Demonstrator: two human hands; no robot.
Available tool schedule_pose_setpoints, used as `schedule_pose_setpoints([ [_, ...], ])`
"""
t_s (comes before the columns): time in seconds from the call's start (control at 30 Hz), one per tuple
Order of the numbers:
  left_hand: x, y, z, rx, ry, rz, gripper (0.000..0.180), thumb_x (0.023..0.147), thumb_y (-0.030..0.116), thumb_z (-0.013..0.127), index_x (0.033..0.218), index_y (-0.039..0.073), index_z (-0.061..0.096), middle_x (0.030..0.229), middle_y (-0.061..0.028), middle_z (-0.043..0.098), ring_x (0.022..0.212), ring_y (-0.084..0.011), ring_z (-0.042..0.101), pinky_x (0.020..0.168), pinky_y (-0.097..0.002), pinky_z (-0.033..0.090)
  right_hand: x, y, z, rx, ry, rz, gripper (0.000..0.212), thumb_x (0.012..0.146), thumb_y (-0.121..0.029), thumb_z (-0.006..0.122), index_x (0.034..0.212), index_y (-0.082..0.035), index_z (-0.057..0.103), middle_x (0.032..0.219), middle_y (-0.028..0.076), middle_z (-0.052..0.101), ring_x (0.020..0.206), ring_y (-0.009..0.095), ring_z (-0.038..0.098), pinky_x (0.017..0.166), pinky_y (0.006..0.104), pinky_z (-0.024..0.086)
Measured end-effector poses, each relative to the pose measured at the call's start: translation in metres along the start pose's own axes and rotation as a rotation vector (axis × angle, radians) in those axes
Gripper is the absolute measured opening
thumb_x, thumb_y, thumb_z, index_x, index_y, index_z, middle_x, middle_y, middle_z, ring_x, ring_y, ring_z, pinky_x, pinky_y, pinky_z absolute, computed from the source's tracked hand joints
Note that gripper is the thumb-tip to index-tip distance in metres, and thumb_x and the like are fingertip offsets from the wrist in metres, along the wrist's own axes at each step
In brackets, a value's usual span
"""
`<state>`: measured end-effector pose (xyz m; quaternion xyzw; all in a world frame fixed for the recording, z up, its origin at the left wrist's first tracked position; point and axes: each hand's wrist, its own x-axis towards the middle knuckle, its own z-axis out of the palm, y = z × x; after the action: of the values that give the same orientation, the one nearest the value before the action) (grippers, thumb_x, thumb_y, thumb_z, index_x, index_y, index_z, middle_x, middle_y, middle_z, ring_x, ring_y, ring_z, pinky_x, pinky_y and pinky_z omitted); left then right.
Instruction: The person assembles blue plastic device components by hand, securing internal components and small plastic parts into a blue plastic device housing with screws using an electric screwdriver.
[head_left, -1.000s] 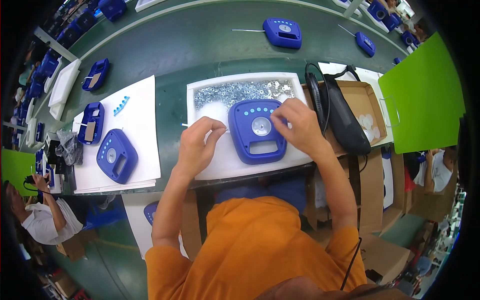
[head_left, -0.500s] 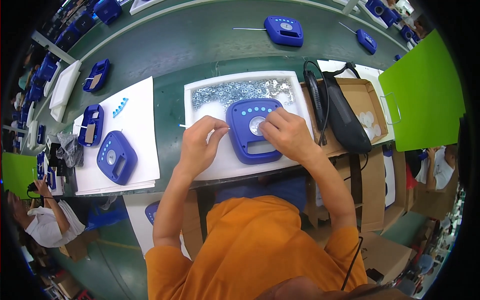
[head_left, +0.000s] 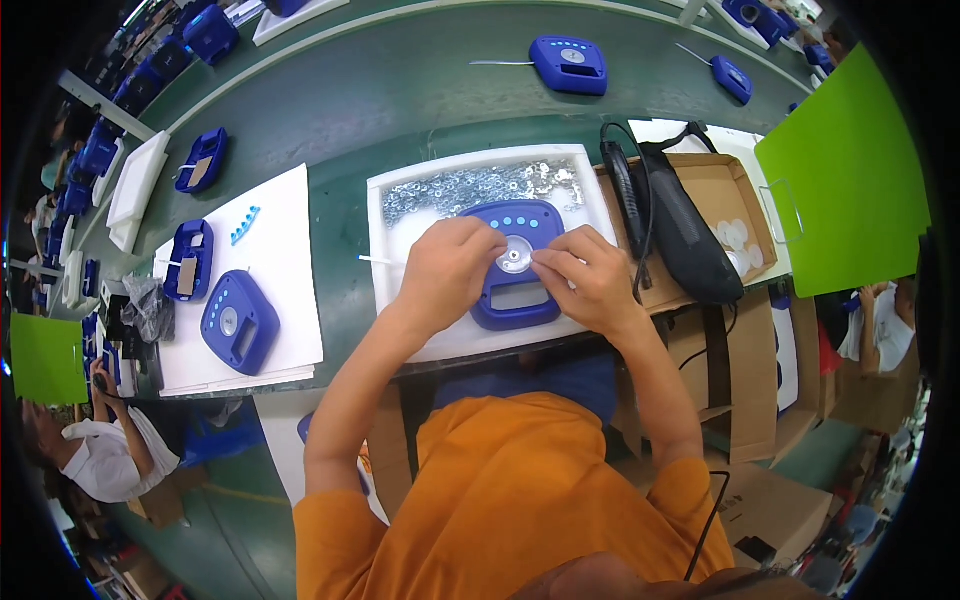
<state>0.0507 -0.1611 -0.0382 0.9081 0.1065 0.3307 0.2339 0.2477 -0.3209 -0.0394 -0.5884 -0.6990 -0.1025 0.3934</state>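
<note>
A blue plastic housing with light-blue buttons lies face up on a white foam tray. At its centre is a round clear-and-silver dial. My left hand reaches over the housing's left side, its fingertips pinched at the dial's left edge; anything between them is too small to make out. From the other side my right hand has thumb and forefinger pinched at the dial's right edge, with whatever they hold hidden. Many small metal washers fill the back of the tray.
To the left, another blue housing, an open blue shell and a light-blue button strip lie on white sheets. A black pouch and a cardboard box stand at right. Blue housings sit on the far green surface.
My left hand has moved right, from beside the housing to the dial. My right hand has shifted slightly right, off the dial's middle to its edge.
</note>
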Motion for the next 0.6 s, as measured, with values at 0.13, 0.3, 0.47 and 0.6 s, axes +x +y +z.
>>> schedule_pose_setpoints([
  [0.13, 0.007, -0.005, 0.013, 0.2, -0.099, 0.155, 0.016, 0.089, 0.003, 0.077, 0.104, 0.009, 0.076, 0.103, -0.0077, 0.075, 0.102, -0.0319, 0.075, 0.093, -0.0474, 0.06, -0.011, -0.002, -0.008, 0.046, 0.012, 0.086, 0.013, 0.088, -0.006, 0.091, 0.098, -0.007, 0.084, 0.091, 0.005, 0.074, 0.084, 0.025, 0.073, 0.07, 0.0379, 0.06],
  [0.3, 0.008, -0.004, 0.018, 0.325, -0.128, 0.252, 0.018, 0.09, 0.005, 0.072, 0.107, 0.008, 0.076, 0.106, -0.0082, 0.074, 0.106, -0.0314, 0.075, 0.11, -0.0485, 0.059, -0.023, 0.002, -0.015, 0.07, 0.032, 0.115, 0.012, 0.088, -0.006, 0.091, 0.097, -0.005, 0.083, 0.09, 0.007, 0.073, 0.084, 0.026, 0.073, 0.071, 0.0386, 0.06],
  [0.47, 0.006, 0.003, 0.014, 0.362, -0.171, 0.262, 0.019, 0.089, 0.006, 0.071, 0.108, 0.007, 0.076, 0.107, -0.0082, 0.074, 0.106, -0.0309, 0.075, 0.115, -0.0488, 0.058, -0.028, 0.004, -0.017, 0.106, 0.048, 0.139, 0.012, 0.089, -0.005, 0.091, 0.097, -0.005, 0.083, 0.09, 0.007, 0.073, 0.084, 0.027, 0.073, 0.072, 0.0394, 0.06],
  [0.6, 0.004, 0.007, 0.013, 0.39, -0.215, 0.277, 0.02, 0.089, 0.007, 0.071, 0.109, 0.006, 0.076, 0.108, -0.0073, 0.074, 0.106, -0.0294, 0.076, 0.116, -0.0495, 0.058, -0.031, 0.005, -0.014, 0.127, 0.042, 0.157, 0.012, 0.088, -0.005, 0.091, 0.097, -0.005, 0.083, 0.091, 0.007, 0.074, 0.085, 0.026, 0.074, 0.072, 0.0395, 0.06],
])
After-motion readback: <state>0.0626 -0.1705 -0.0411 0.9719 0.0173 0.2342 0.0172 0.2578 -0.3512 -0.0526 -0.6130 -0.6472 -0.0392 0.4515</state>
